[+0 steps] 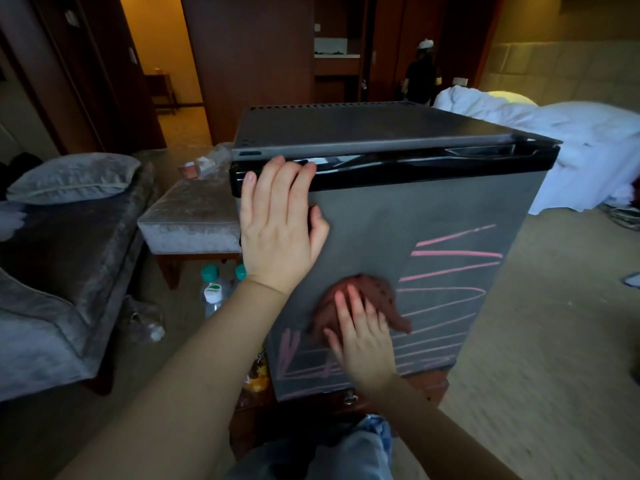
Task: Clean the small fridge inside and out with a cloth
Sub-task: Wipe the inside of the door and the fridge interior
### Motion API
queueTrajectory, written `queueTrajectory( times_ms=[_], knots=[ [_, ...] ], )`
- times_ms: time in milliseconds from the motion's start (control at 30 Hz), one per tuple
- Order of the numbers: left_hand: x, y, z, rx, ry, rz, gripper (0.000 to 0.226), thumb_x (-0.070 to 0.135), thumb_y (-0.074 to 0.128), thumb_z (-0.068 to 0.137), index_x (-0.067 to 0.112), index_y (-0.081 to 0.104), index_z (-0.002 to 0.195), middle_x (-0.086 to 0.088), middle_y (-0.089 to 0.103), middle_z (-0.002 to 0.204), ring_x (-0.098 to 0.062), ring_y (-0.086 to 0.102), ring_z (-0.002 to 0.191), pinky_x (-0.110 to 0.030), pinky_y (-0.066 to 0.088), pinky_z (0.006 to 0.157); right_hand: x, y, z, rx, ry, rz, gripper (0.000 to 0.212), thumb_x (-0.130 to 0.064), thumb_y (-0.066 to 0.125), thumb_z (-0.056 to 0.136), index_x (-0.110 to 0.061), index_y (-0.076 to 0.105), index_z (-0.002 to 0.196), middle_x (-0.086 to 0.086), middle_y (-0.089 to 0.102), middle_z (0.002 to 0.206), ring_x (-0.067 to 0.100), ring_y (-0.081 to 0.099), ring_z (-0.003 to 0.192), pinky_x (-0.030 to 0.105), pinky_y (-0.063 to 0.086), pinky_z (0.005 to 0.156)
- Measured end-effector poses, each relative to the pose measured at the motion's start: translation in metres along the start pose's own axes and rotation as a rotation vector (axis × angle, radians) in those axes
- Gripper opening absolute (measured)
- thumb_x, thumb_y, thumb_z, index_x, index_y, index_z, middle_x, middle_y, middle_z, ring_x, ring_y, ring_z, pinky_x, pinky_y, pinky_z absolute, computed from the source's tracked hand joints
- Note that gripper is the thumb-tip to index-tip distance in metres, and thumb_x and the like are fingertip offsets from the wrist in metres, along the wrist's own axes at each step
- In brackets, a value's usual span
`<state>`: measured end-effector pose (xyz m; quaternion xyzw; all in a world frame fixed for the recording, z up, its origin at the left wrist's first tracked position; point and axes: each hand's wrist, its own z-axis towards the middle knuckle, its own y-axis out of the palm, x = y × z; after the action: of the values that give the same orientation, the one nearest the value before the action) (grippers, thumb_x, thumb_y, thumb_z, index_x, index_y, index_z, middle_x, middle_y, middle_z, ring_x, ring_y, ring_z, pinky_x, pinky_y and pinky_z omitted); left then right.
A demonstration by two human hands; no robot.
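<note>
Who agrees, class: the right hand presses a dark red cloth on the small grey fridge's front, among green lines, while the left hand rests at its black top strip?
The head view shows pink lines, not green. Otherwise correct: right hand on the dark red cloth, left hand at the black top strip of the small grey fridge.

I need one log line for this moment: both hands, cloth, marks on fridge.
left hand: flat on fridge door top | right hand: presses cloth on door | pink marks: door right, bottom

The left hand (278,223) rests flat on the fridge (433,209) door's top edge while the right hand (363,337) presses a brown cloth (360,299) against pink marks (450,268).
</note>
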<state>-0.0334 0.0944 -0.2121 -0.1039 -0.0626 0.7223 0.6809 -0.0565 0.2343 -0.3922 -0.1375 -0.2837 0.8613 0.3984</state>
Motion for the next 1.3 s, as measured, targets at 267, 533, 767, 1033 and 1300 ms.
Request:
queueTrajectory(
  times_ms=[267,533,767,1033,1300],
  knots=[
    [-0.001,0.001,-0.002,0.001,0.005,-0.002,0.048,0.016,0.055,0.082,0.005,0.052,0.128,-0.015,0.059,0.123,-0.026,0.038,0.128,-0.041,0.017,0.116,0.014,-0.051,0.109,0.22,0.33,0.187,0.077,-0.048,0.04,0.093,-0.008,0.008,0.151,0.02,0.015,0.157,0.034,0.014,0.142,0.043,0.006,0.116],
    [-0.001,0.001,-0.002,-0.01,0.004,0.019,0.049,0.018,0.055,0.081,0.006,0.052,0.129,-0.014,0.058,0.125,-0.026,0.038,0.129,-0.039,0.014,0.117,0.022,-0.01,0.019,0.019,0.292,0.055,0.075,-0.05,0.039,0.091,-0.014,0.008,0.149,0.017,0.017,0.151,0.039,0.025,0.132,0.053,0.025,0.108],
    [-0.002,0.0,-0.003,-0.011,0.011,0.008,0.05,0.017,0.054,0.082,0.006,0.051,0.13,-0.015,0.058,0.125,-0.026,0.037,0.129,-0.039,0.015,0.116,0.02,-0.035,0.049,0.052,0.355,0.251,0.08,-0.05,0.041,0.092,-0.013,0.005,0.153,0.009,0.006,0.159,0.031,0.01,0.144,0.043,0.007,0.117],
    [-0.001,-0.001,-0.003,-0.01,0.005,-0.007,0.049,0.016,0.054,0.083,0.005,0.05,0.13,-0.016,0.057,0.125,-0.027,0.037,0.129,-0.041,0.016,0.116,0.037,-0.048,0.09,0.172,0.377,0.171,0.068,-0.037,0.039,0.096,-0.009,0.012,0.152,0.016,0.016,0.158,0.033,0.014,0.143,0.041,0.005,0.117],
    [0.003,-0.004,-0.002,-0.03,-0.022,-0.015,0.049,0.015,0.055,0.082,0.003,0.051,0.129,-0.017,0.056,0.125,-0.028,0.036,0.13,-0.043,0.016,0.116,0.038,-0.057,0.009,0.105,0.309,0.38,0.055,0.007,0.054,0.079,-0.012,0.054,0.131,0.011,0.05,0.126,0.029,0.048,0.116,0.035,0.035,0.107]
  ],
)
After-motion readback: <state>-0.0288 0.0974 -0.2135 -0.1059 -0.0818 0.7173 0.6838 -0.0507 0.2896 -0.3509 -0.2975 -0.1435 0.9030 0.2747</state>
